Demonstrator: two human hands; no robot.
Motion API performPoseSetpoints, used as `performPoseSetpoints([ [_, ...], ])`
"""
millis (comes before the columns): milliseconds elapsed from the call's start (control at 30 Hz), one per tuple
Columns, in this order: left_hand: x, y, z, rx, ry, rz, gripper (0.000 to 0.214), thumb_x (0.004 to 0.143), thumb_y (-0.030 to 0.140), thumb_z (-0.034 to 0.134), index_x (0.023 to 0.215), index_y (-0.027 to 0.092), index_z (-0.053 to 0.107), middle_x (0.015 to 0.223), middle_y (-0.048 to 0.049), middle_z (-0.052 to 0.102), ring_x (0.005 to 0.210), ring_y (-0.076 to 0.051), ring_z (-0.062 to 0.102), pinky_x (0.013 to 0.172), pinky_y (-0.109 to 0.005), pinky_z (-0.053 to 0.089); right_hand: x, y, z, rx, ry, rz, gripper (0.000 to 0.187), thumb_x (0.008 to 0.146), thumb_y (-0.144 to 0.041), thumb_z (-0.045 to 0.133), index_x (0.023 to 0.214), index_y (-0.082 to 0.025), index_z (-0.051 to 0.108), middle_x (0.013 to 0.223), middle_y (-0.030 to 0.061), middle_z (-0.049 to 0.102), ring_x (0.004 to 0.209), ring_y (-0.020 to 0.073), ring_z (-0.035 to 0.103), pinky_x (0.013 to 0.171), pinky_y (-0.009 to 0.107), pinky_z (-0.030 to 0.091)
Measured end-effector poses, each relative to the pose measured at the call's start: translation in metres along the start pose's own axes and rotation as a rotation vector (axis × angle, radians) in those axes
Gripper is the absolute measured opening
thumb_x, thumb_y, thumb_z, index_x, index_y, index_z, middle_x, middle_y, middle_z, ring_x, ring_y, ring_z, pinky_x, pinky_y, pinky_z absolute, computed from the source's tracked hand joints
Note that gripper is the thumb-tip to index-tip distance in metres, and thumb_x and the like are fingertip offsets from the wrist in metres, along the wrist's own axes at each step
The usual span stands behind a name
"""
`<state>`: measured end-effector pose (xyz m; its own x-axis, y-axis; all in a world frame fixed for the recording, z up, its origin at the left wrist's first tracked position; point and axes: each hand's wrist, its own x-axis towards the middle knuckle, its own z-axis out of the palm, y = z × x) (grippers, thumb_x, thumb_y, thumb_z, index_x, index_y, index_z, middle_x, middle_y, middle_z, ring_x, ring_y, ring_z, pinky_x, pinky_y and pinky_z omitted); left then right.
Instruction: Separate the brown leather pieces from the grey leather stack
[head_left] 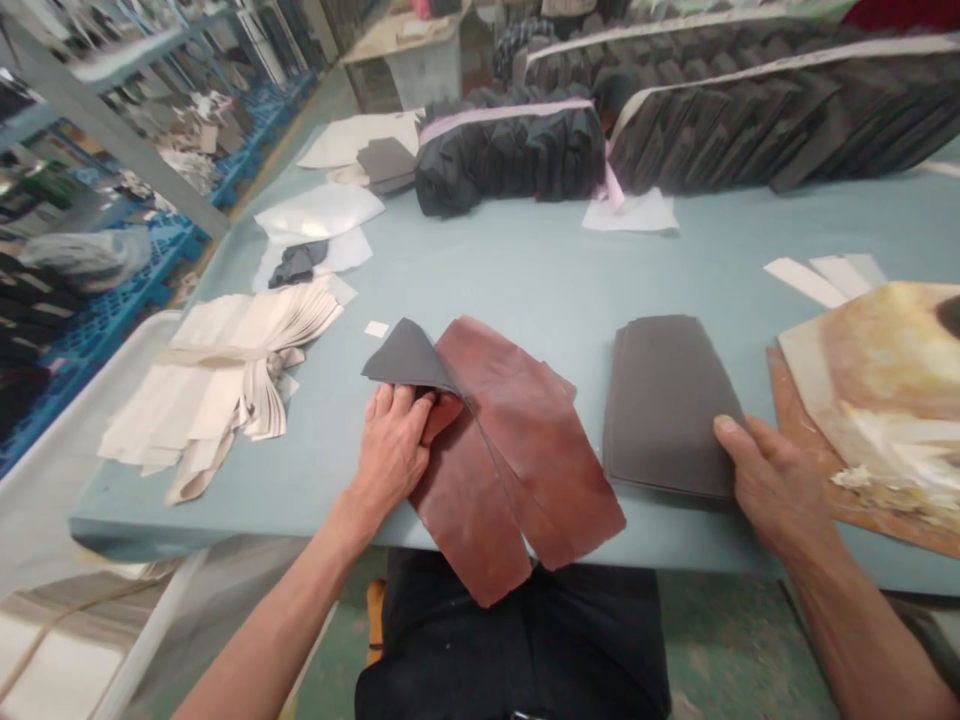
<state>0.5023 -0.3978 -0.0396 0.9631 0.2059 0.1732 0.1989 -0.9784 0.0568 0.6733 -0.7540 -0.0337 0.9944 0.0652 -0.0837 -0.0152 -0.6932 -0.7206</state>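
My left hand (396, 445) lies on a pile of reddish-brown leather pieces (517, 450) at the table's near edge, its fingers curled round the folded-up grey corner of the top piece (409, 358). The pile overhangs the edge toward me. To the right, my right hand (772, 475) grips the near right corner of a stack of dark grey cut pieces (664, 400), thumb on top.
A glue-stained board (885, 390) sits at the far right. A tied bundle of cream pieces (225, 375) lies at left. Bundles of black pieces (517, 150) line the back of the blue-grey table (525, 260). Shelving stands at left.
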Motion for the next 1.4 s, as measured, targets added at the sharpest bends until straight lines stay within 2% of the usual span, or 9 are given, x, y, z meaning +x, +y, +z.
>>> performPoseSetpoints([
  [133,0.008,-0.004,-0.003,-0.073,-0.139,0.151,0.056,0.088,0.004,0.052,0.142,0.014,0.06,0.157,-0.0198,0.054,0.15,-0.039,0.044,0.118,-0.056,0.044,0.003,0.007,0.001,-0.005,-0.01,-0.027,0.053,0.078,-0.078,0.045,0.072,-0.026,0.053,0.069,0.007,0.06,0.074,0.0309,0.057,0.071,0.042,0.041],
  [300,0.016,-0.008,-0.003,-0.298,-0.089,0.14,0.036,0.105,0.026,0.043,0.131,0.019,0.068,0.147,-0.0165,0.065,0.137,-0.032,0.061,0.115,-0.052,0.048,0.006,0.011,0.002,0.022,-0.036,-0.043,0.054,0.08,-0.077,0.048,0.072,-0.025,0.059,0.074,0.0074,0.066,0.076,0.0317,0.06,0.068,0.04,0.045],
  [400,0.023,-0.004,-0.011,-0.503,-0.054,0.016,0.034,0.106,0.031,0.043,0.121,0.019,0.071,0.114,-0.0113,0.078,0.106,-0.026,0.073,0.098,-0.042,0.055,0.007,0.014,0.003,0.087,-0.055,-0.037,0.054,0.079,-0.078,0.05,0.077,-0.025,0.062,0.079,0.0071,0.068,0.08,0.0325,0.064,0.069,0.04,0.049],
  [533,0.037,0.006,-0.027,-0.839,-0.079,-0.223,0.035,0.102,0.043,0.053,0.084,0.019,0.07,0.068,0.0007,0.063,0.063,-0.016,0.056,0.063,-0.029,0.044,0.008,0.016,0.003,0.12,-0.085,-0.021,0.055,0.078,-0.08,0.049,0.08,-0.027,0.06,0.078,0.0066,0.067,0.078,0.0329,0.064,0.07,0.043,0.051],
  [733,0.053,0.02,-0.034,-1.61,-0.113,-0.575,0.043,0.076,0.05,0.087,0.1,0.015,0.078,0.084,-0.0029,0.075,0.07,-0.015,0.062,0.068,-0.026,0.052,0.009,0.016,0.0,0.123,-0.123,0.035,0.058,0.072,-0.084,0.048,0.081,-0.027,0.058,0.08,0.0076,0.068,0.086,0.0371,0.066,0.079,0.048,0.051],
  [933,0.062,0.033,-0.042,-1.829,-0.153,-0.688,0.045,0.072,0.037,0.093,0.108,0.014,0.078,0.099,-0.0068,0.08,0.079,-0.016,0.071,0.07,-0.024,0.058,0.012,0.011,0.001,0.079,-0.132,0.089,0.062,0.067,-0.085,0.047,0.082,-0.027,0.063,0.08,0.0079,0.069,0.09,0.04,0.067,0.081,0.051,0.053],
  [1133,0.085,0.04,-0.043,-1.92,-0.282,-0.653,0.044,0.079,0.036,0.086,0.118,0.018,0.075,0.1,-0.0093,0.081,0.101,-0.03,0.077,0.087,-0.039,0.066,0.015,0.021,0.004,0.098,-0.109,0.173,0.075,0.065,-0.088,0.052,0.098,-0.025,0.075,0.108,0.0121,0.075,0.106,0.0416,0.069,0.091,0.054,0.058],
  [1267,0.122,0.04,-0.039,-1.911,-0.354,-0.776,0.028,0.083,0.036,0.075,0.106,0.019,0.076,0.094,-0.0102,0.08,0.107,-0.038,0.077,0.09,-0.055,0.066,0.013,0.031,0.005,0.118,-0.131,0.219,0.072,0.068,-0.089,0.056,0.097,-0.027,0.077,0.112,0.0116,0.075,0.11,0.0421,0.069,0.09,0.053,0.063],
  [1400,0.162,0.046,-0.037,-1.913,-0.377,-0.915,0.023,0.084,0.033,0.068,0.1,0.019,0.076,0.096,-0.0112,0.081,0.107,-0.039,0.077,0.093,-0.06,0.065,0.012,0.029,0.004,0.191,-0.137,0.293,0.069,0.071,-0.086,0.063,0.098,-0.025,0.078,0.117,0.0118,0.074,0.112,0.0419,0.07,0.08,0.046,0.067],
])
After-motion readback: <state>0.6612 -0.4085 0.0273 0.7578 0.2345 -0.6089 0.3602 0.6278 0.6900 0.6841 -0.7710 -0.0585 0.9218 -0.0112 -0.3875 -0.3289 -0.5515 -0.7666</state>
